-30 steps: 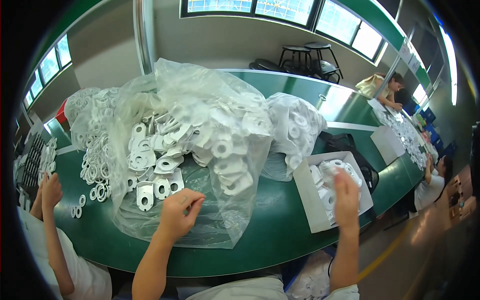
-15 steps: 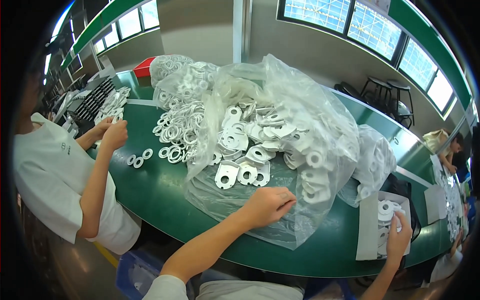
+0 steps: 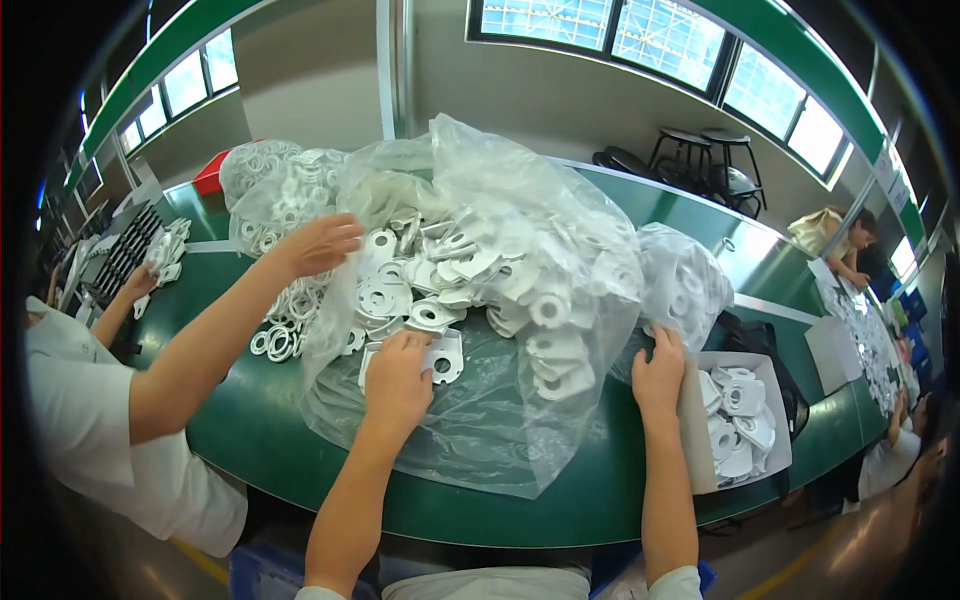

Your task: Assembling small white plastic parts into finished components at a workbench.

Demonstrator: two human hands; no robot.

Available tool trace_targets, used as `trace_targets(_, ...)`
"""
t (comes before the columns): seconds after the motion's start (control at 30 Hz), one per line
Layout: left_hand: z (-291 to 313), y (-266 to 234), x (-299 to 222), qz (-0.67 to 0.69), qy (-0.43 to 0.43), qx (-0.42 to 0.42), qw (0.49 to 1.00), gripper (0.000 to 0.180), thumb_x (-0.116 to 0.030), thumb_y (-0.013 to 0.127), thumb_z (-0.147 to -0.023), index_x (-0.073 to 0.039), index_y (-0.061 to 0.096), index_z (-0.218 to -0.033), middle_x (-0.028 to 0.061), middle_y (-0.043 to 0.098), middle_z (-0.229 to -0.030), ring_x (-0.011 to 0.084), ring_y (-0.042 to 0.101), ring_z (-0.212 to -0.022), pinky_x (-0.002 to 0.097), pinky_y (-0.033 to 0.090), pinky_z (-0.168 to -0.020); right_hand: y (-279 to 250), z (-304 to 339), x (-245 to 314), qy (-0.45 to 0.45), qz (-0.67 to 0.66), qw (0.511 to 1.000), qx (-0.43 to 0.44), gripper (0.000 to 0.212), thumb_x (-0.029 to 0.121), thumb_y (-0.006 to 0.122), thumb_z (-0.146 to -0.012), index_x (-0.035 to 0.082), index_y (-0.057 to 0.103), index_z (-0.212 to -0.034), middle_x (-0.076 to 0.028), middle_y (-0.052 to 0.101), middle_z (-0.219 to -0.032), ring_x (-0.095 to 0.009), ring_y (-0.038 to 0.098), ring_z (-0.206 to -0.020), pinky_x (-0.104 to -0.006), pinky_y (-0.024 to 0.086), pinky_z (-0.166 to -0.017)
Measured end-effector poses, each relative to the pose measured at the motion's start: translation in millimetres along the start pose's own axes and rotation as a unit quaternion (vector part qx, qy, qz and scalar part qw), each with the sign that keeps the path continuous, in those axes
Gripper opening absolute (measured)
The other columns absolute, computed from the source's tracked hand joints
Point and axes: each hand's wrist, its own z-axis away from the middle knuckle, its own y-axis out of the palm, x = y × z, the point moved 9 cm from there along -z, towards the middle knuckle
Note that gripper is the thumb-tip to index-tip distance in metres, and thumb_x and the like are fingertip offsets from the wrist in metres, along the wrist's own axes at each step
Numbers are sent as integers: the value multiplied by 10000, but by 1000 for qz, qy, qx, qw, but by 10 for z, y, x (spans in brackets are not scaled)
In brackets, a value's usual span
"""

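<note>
My left hand (image 3: 398,378) has its fingers curled over a white plate with a round hole (image 3: 445,358), at the near edge of a heap of similar plates (image 3: 470,265). The heap lies in a large clear plastic bag (image 3: 470,440) that spreads over the table. My right hand (image 3: 659,372) is open and empty, with its fingers up and its thumb apart. It is between the large bag and an open white box (image 3: 698,440) holding several white plates (image 3: 742,398). A smaller filled bag (image 3: 685,285) stands just beyond its fingertips.
A co-worker's hand (image 3: 325,243) reaches in from the left above white rings (image 3: 295,305). A bag of rings (image 3: 265,180) and a red bin (image 3: 210,172) stand behind. A black bag (image 3: 760,340) lies behind the white box on the green table (image 3: 560,515).
My left hand has gone from a closed pose above the bag to the plates. My right hand has left the box, moving left. The co-worker's arm now stretches towards the heap. The view has swung right.
</note>
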Motion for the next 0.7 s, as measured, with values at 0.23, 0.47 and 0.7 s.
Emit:
trace_targets(0.23, 27, -618, -137, 78, 62, -252, 962, 174, 17, 631, -779, -36, 652, -943, 88, 651, -861, 265, 619, -729, 324, 490, -677, 164, 70, 113, -68, 171, 982, -48, 550, 56, 614, -740, -40, 486, -1266, -196, 521, -1235, -390, 435, -1200, -453, 350, -1040)
trace_targets(0.47, 117, -150, -277, 327, -2, -114, 938, 152, 8, 606, -853, -15, 642, -998, 61, 629, -823, 98, 553, -623, 225, 435, -531, 203, 68, 68, -65, 49, 996, 45, 307, 52, 622, -770, 3, 634, -1073, -149, 652, -1007, -344, 576, -996, -436, 428, -912)
trace_targets(0.7, 263, 485, -394, 537, -122, 82, 831, 132, -30, 593, -899, 11, 643, -1014, 58, 661, -881, 95, 639, -686, 205, 449, -550, -102, 95, -8, 79, -282, 955, -39, 171, 124, 590, -903, -26, 657, -951, -108, 679, -801, -200, 623, -625, -294, 481, -577)
